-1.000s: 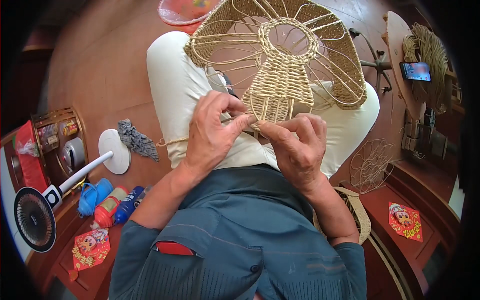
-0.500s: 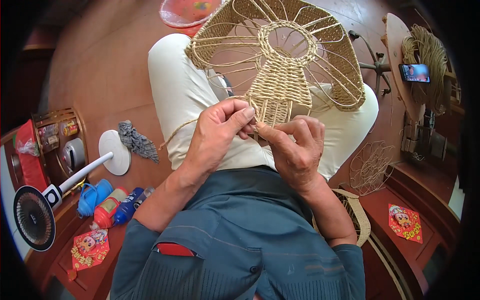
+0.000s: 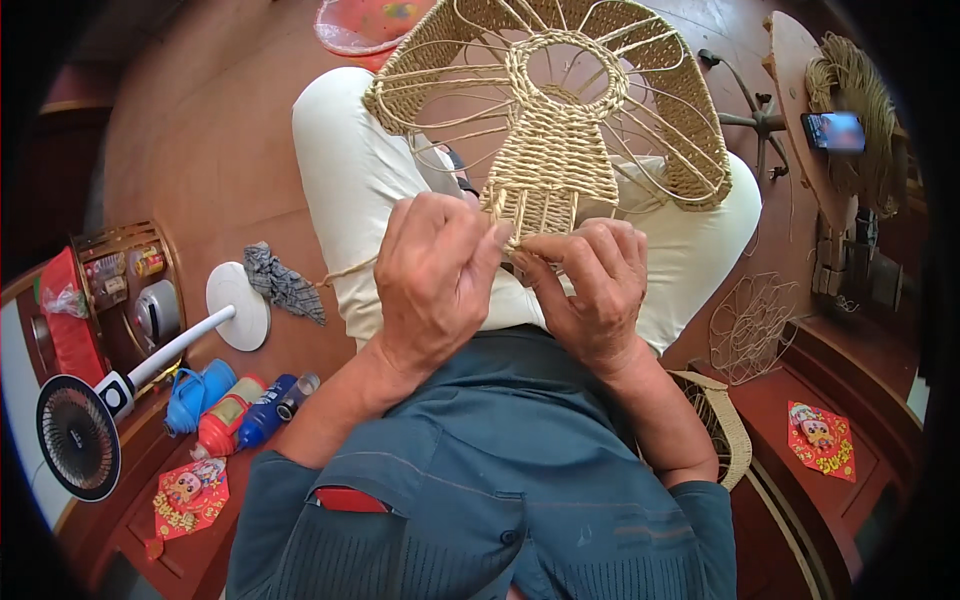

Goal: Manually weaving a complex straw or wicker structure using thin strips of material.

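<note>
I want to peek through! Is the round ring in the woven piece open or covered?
Open: the woven ring has reddish floor showing through its middle.

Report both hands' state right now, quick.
Left hand: closed, fingers curled by the woven piece's near edge; grip on the cord hidden.
Right hand: closed, pinching the woven piece's near edge.
</note>
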